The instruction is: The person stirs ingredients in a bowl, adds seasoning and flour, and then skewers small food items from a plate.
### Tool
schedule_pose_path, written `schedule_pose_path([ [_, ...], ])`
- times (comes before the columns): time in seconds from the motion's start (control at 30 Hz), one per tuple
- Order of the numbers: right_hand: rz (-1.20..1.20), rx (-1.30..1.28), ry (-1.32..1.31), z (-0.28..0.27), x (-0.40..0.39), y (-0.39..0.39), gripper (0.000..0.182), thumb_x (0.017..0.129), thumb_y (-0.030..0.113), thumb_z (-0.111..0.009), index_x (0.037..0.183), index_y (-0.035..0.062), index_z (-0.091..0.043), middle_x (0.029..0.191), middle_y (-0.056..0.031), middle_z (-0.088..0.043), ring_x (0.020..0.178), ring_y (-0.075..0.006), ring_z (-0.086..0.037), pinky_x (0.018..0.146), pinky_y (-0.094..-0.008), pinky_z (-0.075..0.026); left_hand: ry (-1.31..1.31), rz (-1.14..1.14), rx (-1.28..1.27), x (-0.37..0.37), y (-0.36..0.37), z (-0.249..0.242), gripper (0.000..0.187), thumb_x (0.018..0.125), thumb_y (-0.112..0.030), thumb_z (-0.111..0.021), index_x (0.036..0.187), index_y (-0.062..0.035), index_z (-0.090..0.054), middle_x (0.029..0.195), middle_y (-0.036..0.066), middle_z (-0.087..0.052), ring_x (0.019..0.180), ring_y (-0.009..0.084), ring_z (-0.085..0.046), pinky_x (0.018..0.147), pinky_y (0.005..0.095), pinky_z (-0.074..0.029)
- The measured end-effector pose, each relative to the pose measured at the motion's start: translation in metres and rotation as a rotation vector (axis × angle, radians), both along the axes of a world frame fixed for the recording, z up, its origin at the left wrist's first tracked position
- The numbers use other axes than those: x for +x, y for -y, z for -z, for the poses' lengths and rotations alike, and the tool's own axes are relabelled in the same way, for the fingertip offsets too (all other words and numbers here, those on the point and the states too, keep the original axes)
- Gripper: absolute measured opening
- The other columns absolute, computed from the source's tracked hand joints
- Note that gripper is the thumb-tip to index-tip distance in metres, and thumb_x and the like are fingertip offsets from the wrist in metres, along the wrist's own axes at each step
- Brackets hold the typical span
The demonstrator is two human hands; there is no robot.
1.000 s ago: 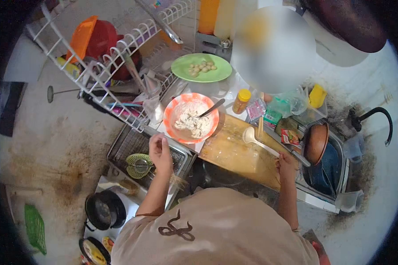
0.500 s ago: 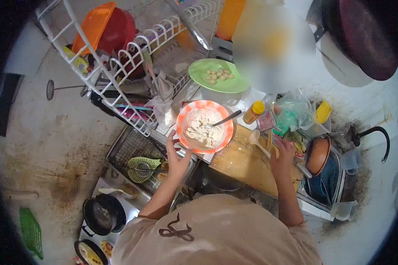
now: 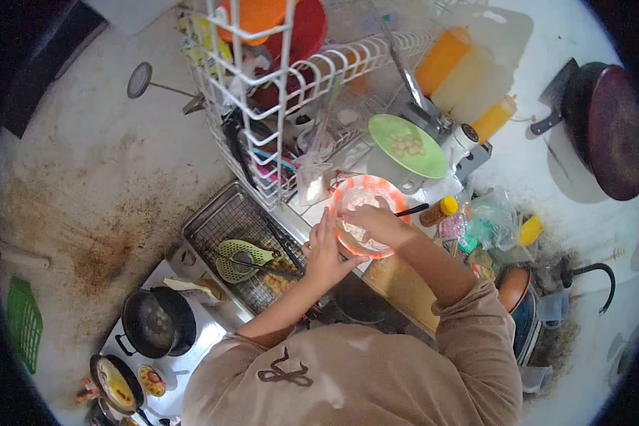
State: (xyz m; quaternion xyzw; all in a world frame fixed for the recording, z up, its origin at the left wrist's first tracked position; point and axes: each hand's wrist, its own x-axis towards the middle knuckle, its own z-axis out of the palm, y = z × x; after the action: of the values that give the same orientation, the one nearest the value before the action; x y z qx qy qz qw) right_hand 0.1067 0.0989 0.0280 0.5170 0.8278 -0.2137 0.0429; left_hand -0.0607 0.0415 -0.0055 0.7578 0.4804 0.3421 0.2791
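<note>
An orange-and-white bowl (image 3: 339,190) holds a pale, floury dough (image 3: 368,197). My left hand (image 3: 328,250) grips the bowl at its near left side, fingers along the outside and thumb below the rim. Inside the bowl, the bent fingers of my right hand (image 3: 380,224) press into the dough; their tips are partly hidden. A spoon with a dark handle (image 3: 413,210) leans out over the right rim. Just behind stands a light green plate (image 3: 433,162) with several small pale balls (image 3: 408,145) on it.
A wooden cutting board (image 3: 405,287) lies under my right arm. The white wire rack (image 3: 285,85) rises behind left. A wire-mesh tray (image 3: 209,224) with a green slotted strainer (image 3: 233,268) is at left, pans (image 3: 181,319) beyond. A yellow-capped jar (image 3: 437,211) stands right of the bowl.
My right hand has left the wooden spoon area over the cutting board and gone into the bowl. My left hand has closed on the bowl's side. The view has shifted.
</note>
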Motion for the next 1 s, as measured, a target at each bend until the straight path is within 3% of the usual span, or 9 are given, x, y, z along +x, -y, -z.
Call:
schedule_pose_path([
  [0.1,-0.009,0.109,0.101,0.005,-0.005,-0.001,0.029,0.082,0.022,-0.040,0.105,0.0195,-0.058,0.085,-0.0037,-0.055,0.087,-0.0195,-0.052,0.081,-0.0388,-0.027,0.065,0.032,0.033,0.001,-0.003,0.011,0.111,0.056,-0.046,-0.072,0.131,0.0033,-0.007,0.129,0.021,-0.025,0.113,0.0356,-0.030,0.090,0.0491,-0.026],
  [0.17,-0.117,0.208,0.323,-0.006,-0.013,0.000,0.029,0.081,0.021,-0.042,0.105,0.0193,-0.058,0.082,-0.0033,-0.056,0.088,-0.0191,-0.050,0.080,-0.0396,-0.027,0.053,-0.007,0.086,0.004,-0.002,0.016,0.111,0.056,-0.046,-0.072,0.131,0.0034,-0.006,0.128,0.020,-0.027,0.111,0.0359,-0.031,0.088,0.0515,-0.027],
  [0.27,-0.173,0.285,0.307,0.015,-0.010,-0.009,0.028,0.080,0.021,-0.043,0.103,0.0187,-0.060,0.090,-0.0046,-0.056,0.092,-0.0191,-0.047,0.082,-0.0420,-0.026,0.010,-0.017,0.048,0.002,-0.001,0.011,0.112,0.056,-0.046,-0.072,0.131,0.0035,-0.005,0.128,0.020,-0.028,0.111,0.0361,-0.030,0.088,0.0529,-0.027],
  [0.47,-0.082,0.048,0.479,-0.011,-0.021,-0.016,0.033,0.077,0.012,-0.045,0.107,0.0205,-0.058,0.107,-0.0068,-0.053,0.106,-0.0184,-0.041,0.084,-0.0461,-0.025,-0.018,0.001,-0.018,-0.002,0.000,-0.002,0.113,0.055,-0.045,-0.072,0.131,0.0037,-0.004,0.128,0.020,-0.028,0.112,0.0364,-0.029,0.088,0.0530,-0.026],
  [0.6,-0.112,0.013,0.174,-0.043,0.005,-0.002,0.040,0.070,0.003,-0.054,0.105,0.0203,-0.058,0.114,-0.0062,-0.051,0.109,-0.0190,-0.041,0.092,-0.0508,-0.019,0.083,0.011,0.088,0.000,-0.002,0.015,0.112,0.056,-0.045,-0.072,0.131,0.0037,-0.004,0.129,0.021,-0.025,0.112,0.0371,-0.029,0.089,0.0521,-0.025],
  [0.7,-0.122,-0.035,-0.626,-0.046,0.034,0.003,0.032,0.070,0.007,-0.056,0.100,0.0174,-0.060,0.111,-0.0041,-0.053,0.108,-0.0205,-0.042,0.092,-0.0518,-0.018,-0.002,-0.015,0.023,0.001,0.002,0.008,0.112,0.056,-0.046,-0.071,0.131,0.0039,-0.005,0.130,0.022,-0.024,0.113,0.0372,-0.028,0.090,0.0516,-0.025],
  [0.77,-0.180,0.265,0.039,-0.039,0.041,0.008,0.032,0.067,0.014,-0.060,0.099,0.0133,-0.060,0.107,-0.0025,-0.056,0.106,-0.0191,-0.044,0.090,-0.0545,-0.019,-0.036,-0.033,-0.001,0.001,0.005,0.003,0.110,0.056,-0.044,-0.072,0.131,0.0028,-0.007,0.130,0.024,-0.022,0.112,0.0383,-0.028,0.090,0.0512,-0.025],
  [0.83,0.142,0.133,0.725,-0.053,0.003,0.017,0.024,0.069,0.016,-0.058,0.092,0.0105,-0.062,0.099,-0.0035,-0.059,0.103,-0.0200,-0.046,0.089,-0.0556,-0.020,-0.018,-0.044,0.005,0.002,0.007,0.000,0.107,0.054,-0.040,-0.074,0.131,0.0006,-0.011,0.132,0.026,-0.018,0.111,0.0407,-0.027,0.090,0.0508,-0.027],
  [1.0,0.003,0.350,0.534,-0.034,0.026,0.029,0.014,0.072,0.012,-0.052,0.077,0.0114,-0.064,0.085,-0.0060,-0.062,0.094,-0.0221,-0.051,0.089,-0.0516,-0.023,-0.054,-0.084,-0.026,0.011,0.010,-0.008,0.108,0.056,-0.040,-0.074,0.130,0.0057,-0.009,0.131,0.025,-0.021,0.117,0.0367,-0.026,0.093,0.0486,-0.025],
])
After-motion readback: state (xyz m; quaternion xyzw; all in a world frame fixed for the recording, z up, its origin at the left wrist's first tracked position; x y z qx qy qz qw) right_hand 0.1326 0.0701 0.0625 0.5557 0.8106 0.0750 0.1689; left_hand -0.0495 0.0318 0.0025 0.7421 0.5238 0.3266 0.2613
